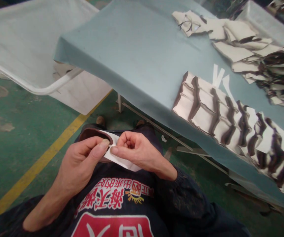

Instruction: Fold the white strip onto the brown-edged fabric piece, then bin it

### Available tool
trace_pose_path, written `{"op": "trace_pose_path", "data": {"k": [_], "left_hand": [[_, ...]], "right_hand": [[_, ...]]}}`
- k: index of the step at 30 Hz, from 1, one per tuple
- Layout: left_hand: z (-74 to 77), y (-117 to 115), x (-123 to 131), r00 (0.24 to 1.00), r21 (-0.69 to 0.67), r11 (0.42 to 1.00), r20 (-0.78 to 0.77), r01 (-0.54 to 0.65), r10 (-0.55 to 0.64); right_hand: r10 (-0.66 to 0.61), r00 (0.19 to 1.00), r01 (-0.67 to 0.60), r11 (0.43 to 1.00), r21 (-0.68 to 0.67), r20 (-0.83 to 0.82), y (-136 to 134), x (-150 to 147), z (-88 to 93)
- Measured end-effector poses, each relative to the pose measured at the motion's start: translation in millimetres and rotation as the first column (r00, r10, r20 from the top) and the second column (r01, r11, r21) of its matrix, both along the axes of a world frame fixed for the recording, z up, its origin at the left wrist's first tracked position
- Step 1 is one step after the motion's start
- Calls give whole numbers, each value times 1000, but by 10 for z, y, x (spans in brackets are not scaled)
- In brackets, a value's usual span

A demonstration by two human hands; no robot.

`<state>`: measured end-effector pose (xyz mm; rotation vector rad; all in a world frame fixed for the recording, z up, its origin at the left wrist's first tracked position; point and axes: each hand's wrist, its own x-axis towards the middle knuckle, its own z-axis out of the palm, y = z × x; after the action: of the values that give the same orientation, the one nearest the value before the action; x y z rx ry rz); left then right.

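Two hands work over the lap, near the one blue table (132, 49): the left hand (80, 163) pinches one brown piece (89, 132) between thumb and forefinger, and the right hand (142, 151), fingers curled, pinches one white sheet (124, 163) lying against it. On the table are two groups of pieces, a near row (205, 102) with three strips (219, 77) at its back edge, and a far pile (238, 54) bearing one pair of glasses (189, 23).

Curved brown piece (91, 133), dark-rimmed, partly hidden, limp white sheet (124, 161) against it, slanting, both held aloft
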<state>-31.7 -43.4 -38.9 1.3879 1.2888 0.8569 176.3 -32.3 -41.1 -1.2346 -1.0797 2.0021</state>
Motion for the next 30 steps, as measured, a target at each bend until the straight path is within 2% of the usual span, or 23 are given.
{"op": "trace_pose_path", "data": {"k": [3,7,11,14,19,24,28,30], "left_hand": [[39,20,-13,999,5,1000,-36,29,-29],[76,25,-36,996,-68,994,-23,80,-82],[105,11,-38,996,-100,992,-34,82,-85],[110,2,-9,997,-67,997,-75,32,-37],[86,-14,54,996,-74,997,-92,13,-20],[121,-33,97,996,-106,994,-81,-39,31],[183,-3,76,998,-113,994,-68,3,-11],[207,20,33,997,-158,986,-51,49,-57]], "right_hand": [[40,997,-44,997,-68,-62,28,26,-11],[38,996,-46,994,-98,-85,29,33,-29],[25,996,-36,992,-125,-90,20,-4,-24],[7,996,-20,989,-144,-90,11,-60,-37],[-14,988,-6,992,-130,-151,-37,-160,-173],[-5,953,-36,991,-133,-302,-101,-254,-375],[-23,917,-44,986,-160,-397,-131,-318,-479],[38,921,-98,986,-136,-387,-121,-290,-462]]}}
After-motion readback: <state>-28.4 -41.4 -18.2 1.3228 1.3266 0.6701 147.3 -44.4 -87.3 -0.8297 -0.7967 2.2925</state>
